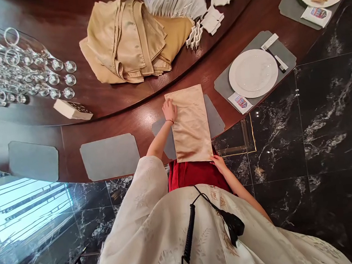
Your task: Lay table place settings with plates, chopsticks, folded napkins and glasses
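Note:
A beige cloth napkin [192, 124] is spread out, partly folded, over a grey placemat [215, 114] at the table's edge. Its near end hangs past the edge, in front of my red garment. My left hand [170, 110] rests on the napkin's upper left side, fingers stretched out over the cloth. At the lower right corner, my right hand [217, 162] pinches the napkin between thumb and fingers. A heaped pile of beige napkins [129, 40] lies farther back on the dark wood table [141, 120].
To the right, a white plate [253, 74] sits on a placemat with a printed packet [241, 103]. Several wine glasses [12, 59] stand at left beside a tissue box [73, 110]. White holders [212, 20] and a plastic-wrapped stack [173, 1] are at the back.

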`<state>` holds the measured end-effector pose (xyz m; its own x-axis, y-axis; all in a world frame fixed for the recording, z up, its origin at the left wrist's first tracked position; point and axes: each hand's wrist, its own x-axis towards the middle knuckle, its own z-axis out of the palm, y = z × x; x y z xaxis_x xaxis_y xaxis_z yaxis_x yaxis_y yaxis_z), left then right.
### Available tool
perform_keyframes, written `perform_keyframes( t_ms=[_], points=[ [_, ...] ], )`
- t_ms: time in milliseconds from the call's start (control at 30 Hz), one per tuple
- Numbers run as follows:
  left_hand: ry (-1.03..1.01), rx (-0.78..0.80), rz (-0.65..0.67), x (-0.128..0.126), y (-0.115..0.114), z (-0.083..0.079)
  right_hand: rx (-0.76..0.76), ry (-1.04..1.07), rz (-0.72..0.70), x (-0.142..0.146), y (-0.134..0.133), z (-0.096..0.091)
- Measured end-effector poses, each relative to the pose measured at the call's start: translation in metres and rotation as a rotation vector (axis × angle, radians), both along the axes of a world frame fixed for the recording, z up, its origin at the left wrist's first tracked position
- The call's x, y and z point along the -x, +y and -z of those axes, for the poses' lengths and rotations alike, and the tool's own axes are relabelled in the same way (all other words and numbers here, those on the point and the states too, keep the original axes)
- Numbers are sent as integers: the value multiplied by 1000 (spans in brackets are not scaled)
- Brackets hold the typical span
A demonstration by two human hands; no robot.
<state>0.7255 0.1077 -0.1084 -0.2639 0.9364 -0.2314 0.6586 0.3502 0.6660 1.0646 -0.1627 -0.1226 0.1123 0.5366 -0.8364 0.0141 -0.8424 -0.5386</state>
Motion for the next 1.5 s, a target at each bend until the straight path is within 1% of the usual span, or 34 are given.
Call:
perform_keyframes(
  t_ms=[67,100,133,233,267,300,400,467,533,600,700,733,800,867,933,1033,1133,1233,1267,1333,1433,1500],
  points=[
    [-83,24,178,-20,-47,-3,22,29,11,0,2,0],
    [-114,48,230,-28,-70,-5,23,45,24,0,4,-1],
    [-133,74,247,-34,-92,-6,25,61,39,0,5,-1],
    [-174,128,187,-42,-143,-13,14,73,65,-1,8,-4],
    [-205,134,181,-43,-157,-16,-2,56,69,-2,9,-6],
    [-252,142,203,-44,-170,-19,-24,35,73,-2,10,-8],
    [-432,192,381,-52,-206,-27,-91,14,86,-2,15,-17],
    [-498,245,474,-60,-227,-30,-123,45,87,-2,22,-24],
    [-491,288,472,-66,-241,-28,-144,75,78,-3,30,-30],
    [-446,318,422,-67,-249,-24,-165,85,70,-5,41,-34],
    [-383,340,350,-57,-253,-19,-214,90,28,-13,58,-35],
    [-371,338,329,-52,-253,-18,-233,91,-14,-17,63,-34],
    [-363,322,278,-43,-252,-17,-288,73,-144,-24,72,-30],
    [-381,280,203,-37,-251,-16,-378,-18,-292,-31,79,-24],
    [-429,217,96,-36,-248,-14,-479,-197,-410,-34,84,-17],
    [-563,132,-78,-40,-240,-11,-611,-443,-496,-35,91,-13],
    [-673,104,-219,-45,-233,-7,-771,-498,-523,-33,97,-15],
    [-677,122,-330,-47,-230,-2,-902,-488,-597,-30,102,-18],
    [-668,130,-356,-47,-230,0,-915,-488,-619,-29,103,-17],
    [-653,145,-392,-46,-231,4,-885,-498,-632,-26,104,-12],
    [-656,164,-421,-44,-235,11,-787,-520,-588,-22,104,1],
    [-681,160,-420,-43,-238,15,-747,-504,-551,-20,101,8]
  ],
)
